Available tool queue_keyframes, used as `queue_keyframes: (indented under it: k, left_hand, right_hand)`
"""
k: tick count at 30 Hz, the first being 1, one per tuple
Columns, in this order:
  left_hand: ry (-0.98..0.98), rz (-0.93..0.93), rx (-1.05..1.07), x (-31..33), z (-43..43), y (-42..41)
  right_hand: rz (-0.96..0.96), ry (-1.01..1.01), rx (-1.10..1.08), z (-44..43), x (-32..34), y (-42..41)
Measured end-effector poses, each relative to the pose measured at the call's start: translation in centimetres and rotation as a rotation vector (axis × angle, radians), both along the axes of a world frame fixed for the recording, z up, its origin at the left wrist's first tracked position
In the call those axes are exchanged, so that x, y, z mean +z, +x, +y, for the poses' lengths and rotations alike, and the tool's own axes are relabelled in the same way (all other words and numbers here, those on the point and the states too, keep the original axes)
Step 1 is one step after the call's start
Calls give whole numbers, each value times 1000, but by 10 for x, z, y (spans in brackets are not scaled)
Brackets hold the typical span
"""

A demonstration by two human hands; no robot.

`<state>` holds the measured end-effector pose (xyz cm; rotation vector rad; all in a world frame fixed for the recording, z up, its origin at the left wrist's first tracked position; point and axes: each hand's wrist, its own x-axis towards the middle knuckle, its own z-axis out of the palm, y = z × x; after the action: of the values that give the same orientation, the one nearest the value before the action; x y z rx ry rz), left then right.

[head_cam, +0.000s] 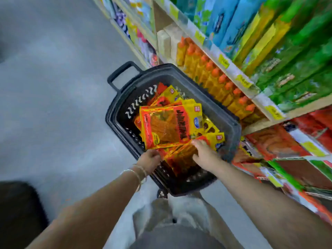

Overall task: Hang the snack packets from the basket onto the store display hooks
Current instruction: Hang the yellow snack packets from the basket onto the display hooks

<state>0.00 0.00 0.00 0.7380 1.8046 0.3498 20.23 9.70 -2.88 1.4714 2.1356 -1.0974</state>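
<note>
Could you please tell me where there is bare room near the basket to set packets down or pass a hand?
Free: the grey floor left of the basket, beside its handle. Crowded: snack packets fill the basket, the left hand and right hand reach into its near end, and rows of orange bottles hem its right rim.

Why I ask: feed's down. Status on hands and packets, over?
Left hand grips red-yellow foil snack packets. Right hand on them, hold unclear. All in black plastic basket, nothing blocking; hooks unseen.
</note>
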Motion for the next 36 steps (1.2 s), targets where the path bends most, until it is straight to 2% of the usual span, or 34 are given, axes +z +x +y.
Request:
queue_keyframes:
  k: [3,6,10,14,18,20,22,25,28,31,33,36]
  left_hand:
    - [-12,34,29,-10,14,-6]
    - [-25,63,42,-15,26,-11]
    - [13,46,28,-21,36,-18]
    - [-46,-68,-231,-25,46,-20]
    - [-70,3,-718,-21,59,-17]
    - [-36,3,-764,-18,65,-20]
    - [7,44,-698,-13,71,-26]
    - [111,148,-555,-2,79,-45]
    - [137,67,-408,6,86,-76]
    - [155,-3,-266,8,89,-113]
    - [118,-76,-156,7,89,-134]
    - [4,-115,-33,7,90,-159]
  right_hand:
    - [-124,61,160,29,-7,-12]
    - [-285,0,301,44,-14,-23]
    - [-393,32,373,48,-14,-24]
    - [-259,35,368,38,4,-26]
    - [-99,129,345,32,43,-47]
    - [-23,183,277,33,61,-62]
    - [47,253,206,37,75,-78]
    - [196,345,6,38,82,-98]
    - [401,433,-351,35,72,-111]
    - [453,474,-790,23,45,-112]
    - [368,280,-1071,12,18,-105]
    - [284,-118,-1329,-5,-20,-101]
